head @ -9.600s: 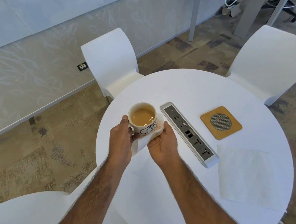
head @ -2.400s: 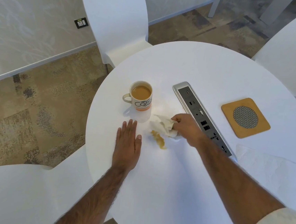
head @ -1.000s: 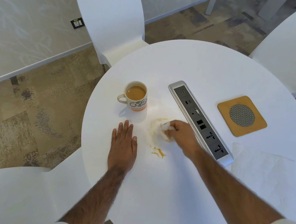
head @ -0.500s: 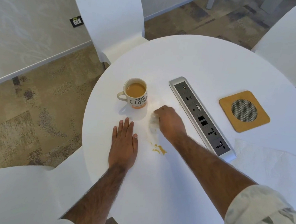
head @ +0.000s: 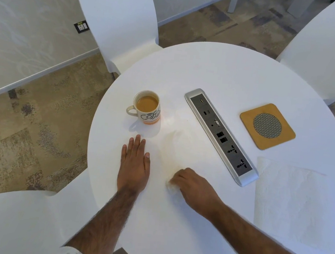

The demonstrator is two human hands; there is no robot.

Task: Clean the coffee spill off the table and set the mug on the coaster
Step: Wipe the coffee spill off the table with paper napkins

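Right hand [head: 193, 187] presses a wadded tissue [head: 172, 187] to the round table [head: 219, 70], wiping near its front-left edge.

The fist is closed over the tissue, which shows only as a blurred scrap, beside a faint tan smear [head: 172, 148]. The left hand [head: 134, 164] lies flat with fingers spread, holding nothing. The full mug [head: 147, 107] stands toward the left edge; the coaster [head: 267, 126], toward the right edge, sits past the socket strip [head: 221, 136]. A flat paper towel [head: 294, 200] lies at the front-right edge.

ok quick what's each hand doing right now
Left hand: open, flat on the round white table, holding nothing.
Right hand: closed on a crumpled white paper tissue, pressing it to the table.
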